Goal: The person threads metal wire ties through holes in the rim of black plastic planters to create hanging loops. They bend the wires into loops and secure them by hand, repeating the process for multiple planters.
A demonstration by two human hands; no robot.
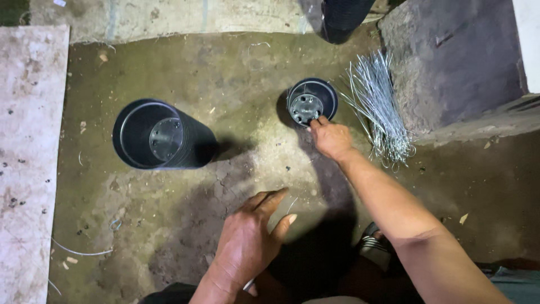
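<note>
Reaching forward, the right hand [332,138] pinches the near rim of a small black pot [312,101] standing on the floor [242,73] beside a bundle of wires [377,107]. Spread open, the left hand [250,239] seems to rest on something dark, perhaps for balance, with a stack of pots [160,135] well to the left.

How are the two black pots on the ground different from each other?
The left pot looks larger and seems to be a tall stack of nested pots; the right pot looks smaller and single. The right hand touches the right pot's rim, while the left pot stands untouched. The right pot sits beside a bundle of wires. Both are black, round, upright, with holed bottoms.
</note>
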